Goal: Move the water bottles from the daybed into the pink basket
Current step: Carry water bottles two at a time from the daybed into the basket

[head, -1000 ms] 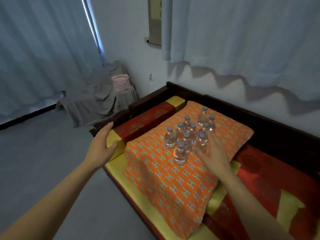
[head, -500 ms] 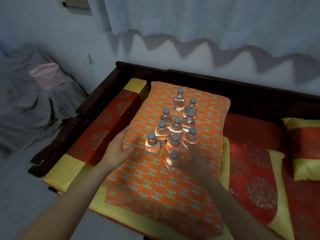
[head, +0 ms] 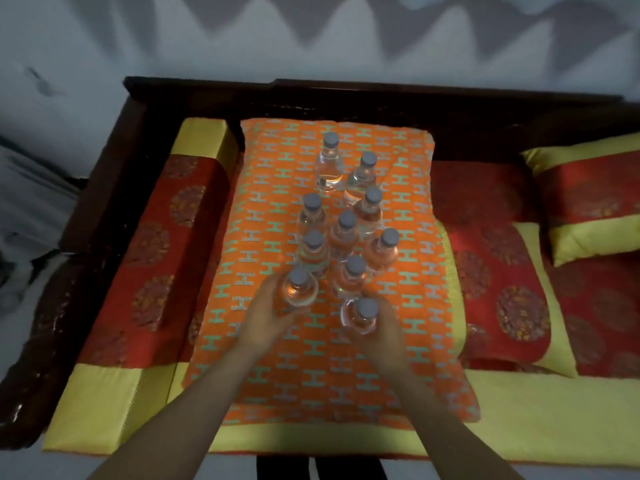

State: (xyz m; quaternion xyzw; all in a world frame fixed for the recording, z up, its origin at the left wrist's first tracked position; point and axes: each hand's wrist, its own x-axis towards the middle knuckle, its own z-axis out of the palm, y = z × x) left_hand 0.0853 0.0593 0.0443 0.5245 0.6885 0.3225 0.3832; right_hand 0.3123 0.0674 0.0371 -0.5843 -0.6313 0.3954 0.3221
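The left grip [head: 265,318] curls round the near-left bottle [head: 300,289], the right grip [head: 382,329] round the nearest bottle [head: 360,315]. Eight other bottles [head: 347,233] stand behind them on the orange cushion [head: 263,209].

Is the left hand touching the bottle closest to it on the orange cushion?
Touching. The head view shows the left hand curled round the side of the near-left bottle, with no gap between them.

Pale wall [head: 86,39] with zigzag shadow [head: 346,19], dark wooden daybed [head: 346,95], red-and-yellow pillow [head: 588,199] at right, dim light
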